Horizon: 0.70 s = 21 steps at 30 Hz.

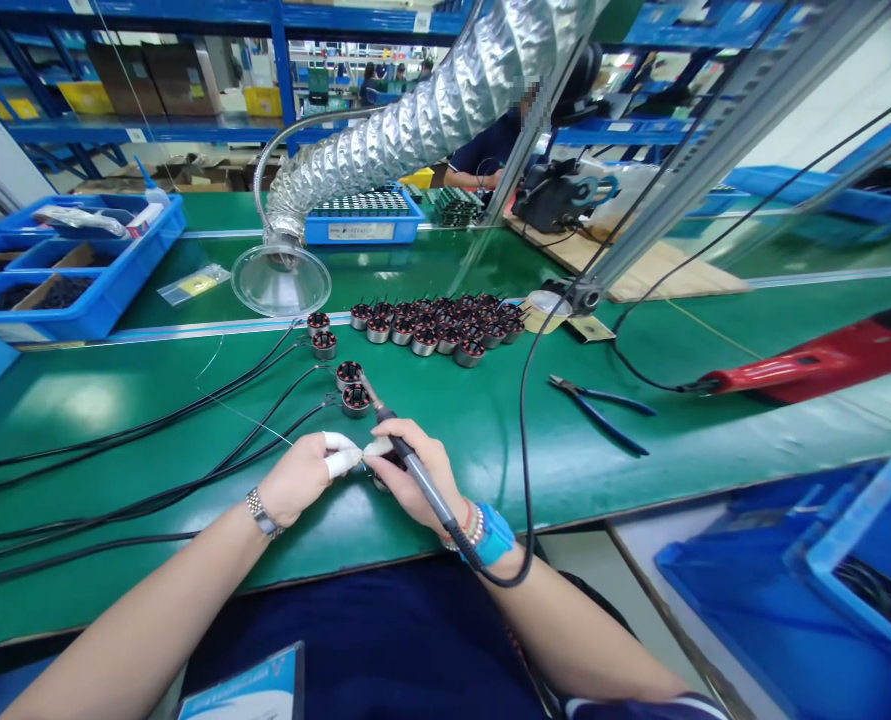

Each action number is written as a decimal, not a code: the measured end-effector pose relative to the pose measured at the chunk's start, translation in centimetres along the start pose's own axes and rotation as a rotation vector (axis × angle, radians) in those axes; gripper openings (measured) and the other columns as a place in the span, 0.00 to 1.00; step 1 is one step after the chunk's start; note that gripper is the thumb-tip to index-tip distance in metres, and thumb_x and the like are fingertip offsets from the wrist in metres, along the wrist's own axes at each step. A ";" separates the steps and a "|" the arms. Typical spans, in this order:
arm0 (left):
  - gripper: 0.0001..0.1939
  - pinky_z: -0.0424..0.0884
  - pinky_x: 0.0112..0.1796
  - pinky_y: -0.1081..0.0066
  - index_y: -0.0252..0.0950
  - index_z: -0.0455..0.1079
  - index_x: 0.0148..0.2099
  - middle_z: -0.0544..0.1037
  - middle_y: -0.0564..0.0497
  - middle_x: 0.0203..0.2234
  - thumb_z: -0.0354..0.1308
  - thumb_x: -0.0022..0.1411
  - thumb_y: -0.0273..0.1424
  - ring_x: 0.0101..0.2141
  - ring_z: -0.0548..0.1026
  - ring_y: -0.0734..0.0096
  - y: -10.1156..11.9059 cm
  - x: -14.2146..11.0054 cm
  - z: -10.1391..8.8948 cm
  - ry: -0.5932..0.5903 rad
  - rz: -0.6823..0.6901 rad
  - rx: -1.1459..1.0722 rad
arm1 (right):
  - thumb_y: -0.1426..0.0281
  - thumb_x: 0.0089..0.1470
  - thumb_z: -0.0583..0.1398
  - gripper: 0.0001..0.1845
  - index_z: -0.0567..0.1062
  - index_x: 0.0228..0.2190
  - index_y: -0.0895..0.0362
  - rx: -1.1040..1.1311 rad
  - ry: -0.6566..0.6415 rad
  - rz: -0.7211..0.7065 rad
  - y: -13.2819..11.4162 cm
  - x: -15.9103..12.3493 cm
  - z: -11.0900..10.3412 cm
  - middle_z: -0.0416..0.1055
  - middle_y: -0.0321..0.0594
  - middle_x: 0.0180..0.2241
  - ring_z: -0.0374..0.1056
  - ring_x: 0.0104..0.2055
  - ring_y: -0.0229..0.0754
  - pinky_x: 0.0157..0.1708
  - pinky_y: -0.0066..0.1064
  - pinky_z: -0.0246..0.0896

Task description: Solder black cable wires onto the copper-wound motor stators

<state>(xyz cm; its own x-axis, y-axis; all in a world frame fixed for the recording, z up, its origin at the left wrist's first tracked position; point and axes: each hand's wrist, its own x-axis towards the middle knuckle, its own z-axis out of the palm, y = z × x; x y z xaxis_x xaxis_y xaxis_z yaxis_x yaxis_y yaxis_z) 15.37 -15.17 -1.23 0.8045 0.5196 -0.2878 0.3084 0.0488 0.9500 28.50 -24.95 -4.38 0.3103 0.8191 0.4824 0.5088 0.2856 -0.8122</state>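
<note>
My right hand (413,478) is closed round a soldering iron (407,458), whose tip points up and left toward two small motor stators (352,388) on the green mat (190,400). Its black cord loops off my wrist. My left hand (306,475) wears white finger cots and pinches a thin solder wire (242,412) that runs off to the upper left. The fingertips of both hands meet over a small dark part, mostly hidden under my right hand. Two more stators (320,334) lie farther back.
Several motor stators (434,324) are grouped mid-table. A fume hood funnel (281,280) hangs from a silver duct. Blue-handled pliers (602,408) and a red tool (812,362) lie right. Black cables (115,440) cross the left. Blue bins (77,260) stand far left; a person sits opposite.
</note>
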 end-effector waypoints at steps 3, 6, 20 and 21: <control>0.15 0.43 0.20 0.75 0.32 0.63 0.25 0.58 0.59 0.16 0.56 0.49 0.41 0.18 0.49 0.82 -0.1 0.2 0.0 -0.014 -0.025 -0.016 | 0.74 0.48 0.60 0.16 0.66 0.40 0.53 -0.030 0.006 0.002 0.2 -0.5 -0.5 0.71 0.36 0.32 0.70 0.31 0.36 0.35 0.27 0.66; 0.16 0.41 0.20 0.75 0.32 0.63 0.26 0.57 0.59 0.16 0.57 0.49 0.41 0.17 0.48 0.83 -0.4 0.6 -0.3 -0.026 -0.060 -0.039 | 0.75 0.48 0.60 0.17 0.66 0.41 0.52 -0.090 -0.007 -0.063 -0.2 -1.0 -1.3 0.70 0.36 0.31 0.68 0.31 0.35 0.36 0.27 0.66; 0.14 0.54 0.23 0.75 0.32 0.67 0.28 0.65 0.56 0.19 0.55 0.51 0.39 0.20 0.58 0.78 0.6 0.8 -0.2 0.007 0.040 0.164 | 0.78 0.45 0.55 0.18 0.63 0.41 0.54 -0.121 0.022 0.095 -0.8 -0.3 -0.4 0.68 0.32 0.23 0.66 0.23 0.33 0.29 0.24 0.64; 0.13 0.56 0.26 0.75 0.32 0.68 0.28 0.67 0.55 0.20 0.55 0.51 0.39 0.22 0.60 0.76 0.7 0.8 -0.1 0.010 0.065 0.204 | 0.78 0.44 0.56 0.19 0.63 0.40 0.55 -0.106 0.033 0.138 -1.0 -0.2 -0.3 0.68 0.31 0.22 0.65 0.22 0.33 0.28 0.24 0.63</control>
<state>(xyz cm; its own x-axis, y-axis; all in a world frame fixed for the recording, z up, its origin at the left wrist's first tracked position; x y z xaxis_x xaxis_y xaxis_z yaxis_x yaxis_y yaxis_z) 16.19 -14.60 -0.79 0.8213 0.5243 -0.2250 0.3535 -0.1580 0.9220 28.15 -25.55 -3.59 0.4083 0.8298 0.3805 0.5410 0.1158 -0.8330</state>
